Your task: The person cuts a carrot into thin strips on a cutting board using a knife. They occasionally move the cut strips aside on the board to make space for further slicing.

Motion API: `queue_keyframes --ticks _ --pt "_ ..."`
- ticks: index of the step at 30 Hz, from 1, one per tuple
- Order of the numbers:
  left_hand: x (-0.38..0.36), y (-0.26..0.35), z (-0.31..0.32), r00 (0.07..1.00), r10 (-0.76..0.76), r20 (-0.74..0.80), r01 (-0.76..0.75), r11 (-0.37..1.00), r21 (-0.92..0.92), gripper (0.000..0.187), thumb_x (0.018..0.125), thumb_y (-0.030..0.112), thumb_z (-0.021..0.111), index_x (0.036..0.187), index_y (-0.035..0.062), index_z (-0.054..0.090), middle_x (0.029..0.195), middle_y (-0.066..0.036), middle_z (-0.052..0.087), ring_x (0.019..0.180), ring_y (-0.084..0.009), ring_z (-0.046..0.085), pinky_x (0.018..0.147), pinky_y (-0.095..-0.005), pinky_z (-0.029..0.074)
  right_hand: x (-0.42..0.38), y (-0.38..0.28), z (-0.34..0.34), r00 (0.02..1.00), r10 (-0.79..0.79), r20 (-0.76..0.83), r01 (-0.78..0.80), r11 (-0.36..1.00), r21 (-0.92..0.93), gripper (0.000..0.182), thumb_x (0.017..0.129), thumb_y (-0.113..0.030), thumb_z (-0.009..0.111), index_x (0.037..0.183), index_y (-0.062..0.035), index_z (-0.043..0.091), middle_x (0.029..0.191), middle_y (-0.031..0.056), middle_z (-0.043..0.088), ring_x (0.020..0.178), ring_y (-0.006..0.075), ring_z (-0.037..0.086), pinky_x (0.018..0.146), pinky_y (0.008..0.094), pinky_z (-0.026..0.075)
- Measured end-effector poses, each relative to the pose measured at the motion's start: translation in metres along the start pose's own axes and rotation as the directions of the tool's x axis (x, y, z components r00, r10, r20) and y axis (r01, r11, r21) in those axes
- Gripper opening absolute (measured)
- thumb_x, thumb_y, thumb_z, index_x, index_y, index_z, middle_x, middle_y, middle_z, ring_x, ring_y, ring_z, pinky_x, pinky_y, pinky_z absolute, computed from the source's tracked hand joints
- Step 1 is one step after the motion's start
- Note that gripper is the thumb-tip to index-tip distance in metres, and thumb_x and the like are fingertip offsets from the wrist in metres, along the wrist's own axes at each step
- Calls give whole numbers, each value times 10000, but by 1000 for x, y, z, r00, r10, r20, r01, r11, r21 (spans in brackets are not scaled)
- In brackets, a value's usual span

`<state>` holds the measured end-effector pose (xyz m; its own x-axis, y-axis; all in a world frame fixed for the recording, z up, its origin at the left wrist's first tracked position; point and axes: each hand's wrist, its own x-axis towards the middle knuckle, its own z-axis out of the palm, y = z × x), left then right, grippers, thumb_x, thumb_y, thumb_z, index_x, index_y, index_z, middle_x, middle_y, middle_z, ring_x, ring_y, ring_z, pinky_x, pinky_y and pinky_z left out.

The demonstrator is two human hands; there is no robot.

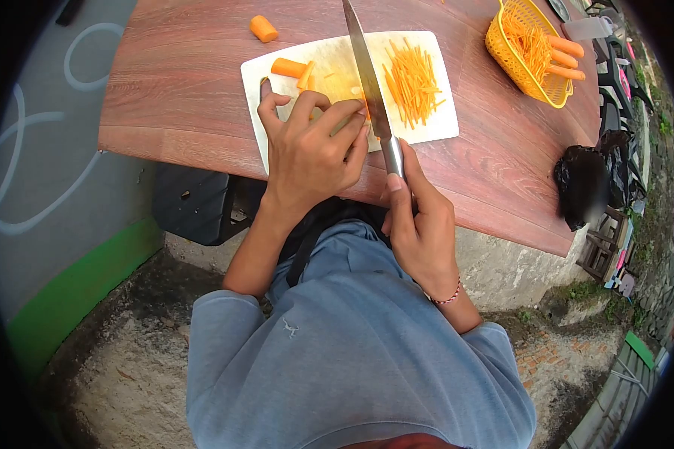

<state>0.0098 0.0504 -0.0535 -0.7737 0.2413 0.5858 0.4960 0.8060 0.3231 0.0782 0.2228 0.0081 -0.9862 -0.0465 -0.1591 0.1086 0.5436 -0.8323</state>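
My right hand [423, 224] is wrapped round the handle of a kitchen knife [370, 78], its blade pointing away from me across the white cutting board [445, 123]. Close against the blade's left side, the bent fingertips of my left hand [311, 150] press on carrot, mostly hidden beneath them. Thin carrot strips [413, 84] lie in a pile to the right of the blade. Beyond my left fingers rest a carrot chunk [286, 67] and a few cut carrot pieces [305, 76].
Off the board, a short carrot piece [263, 28] lies on the reddish wooden table [180, 82]. At the right stands a yellow basket [499, 51] holding shredded carrot [528, 46] and whole carrots [565, 56]. A black plastic bag [577, 183] hangs by the table's right edge.
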Motion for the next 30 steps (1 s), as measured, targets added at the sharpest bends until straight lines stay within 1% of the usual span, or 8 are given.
queue_keyframes --ticks 7,9,13,19,24,25,29,30 --pt "0 -1 1 1000 21 -10 -21 1000 -5 141 836 211 794 930 112 832 1102 65 762 977 -168 646 1022 -545 333 -2 -6 6 998 -58 -15 56 991 -118 485 1085 -82 591 1528 85 483 965 290 693 849 452 730 747 470 565" --pt "0 -1 0 1000 25 -5 -25 1000 -8 143 838 212 794 933 112 833 1105 64 764 977 -168 645 1022 -544 332 -1 0 12 966 -248 -73 227 949 -217 489 1079 -76 586 1519 100 466 958 279 691 825 457 720 714 503 561" --pt "1 -2 0 999 34 7 -34 999 -14 148 843 214 793 939 109 835 1107 61 767 980 -170 644 1022 -544 331 4 -4 17 969 -238 -68 211 938 -276 482 1069 -76 591 1497 112 475 975 285 693 829 470 716 693 526 559" --pt "0 -3 0 999 40 3 -40 999 -17 159 852 217 789 958 111 839 1118 58 770 981 -170 641 1026 -550 328 45 -6 12 980 -192 -60 177 964 -196 477 1070 -116 593 1488 91 489 920 308 702 822 489 714 689 547 549" --pt "-2 -2 0 1000 28 12 -28 1000 -5 159 854 212 789 967 112 840 1119 61 771 980 -165 641 1035 -550 323 61 -1 -2 988 -136 -79 124 983 -138 418 1082 -151 587 1452 43 575 895 322 686 837 488 717 694 512 543" --pt "-1 -1 0 1000 23 8 -23 1000 -2 159 854 210 790 969 112 840 1116 63 770 980 -163 642 1039 -549 321 62 4 -5 992 -96 -80 90 993 -82 411 1086 -167 596 1437 46 602 881 317 682 803 470 719 703 473 550" --pt "-1 2 -1 1000 10 13 -10 1000 9 160 855 211 793 971 112 840 1113 68 770 980 -162 643 1046 -542 316 49 7 -15 996 -56 -76 56 998 -4 431 1093 -157 596 1474 45 578 864 292 689 773 409 737 720 445 558" --pt "-1 2 -2 1000 3 26 -4 1000 21 169 846 210 806 990 129 840 1134 81 774 994 -165 645 1049 -524 317 42 3 -18 999 -5 -42 7 999 43 438 1095 -144 597 1489 46 567 902 290 705 782 365 746 741 429 565"
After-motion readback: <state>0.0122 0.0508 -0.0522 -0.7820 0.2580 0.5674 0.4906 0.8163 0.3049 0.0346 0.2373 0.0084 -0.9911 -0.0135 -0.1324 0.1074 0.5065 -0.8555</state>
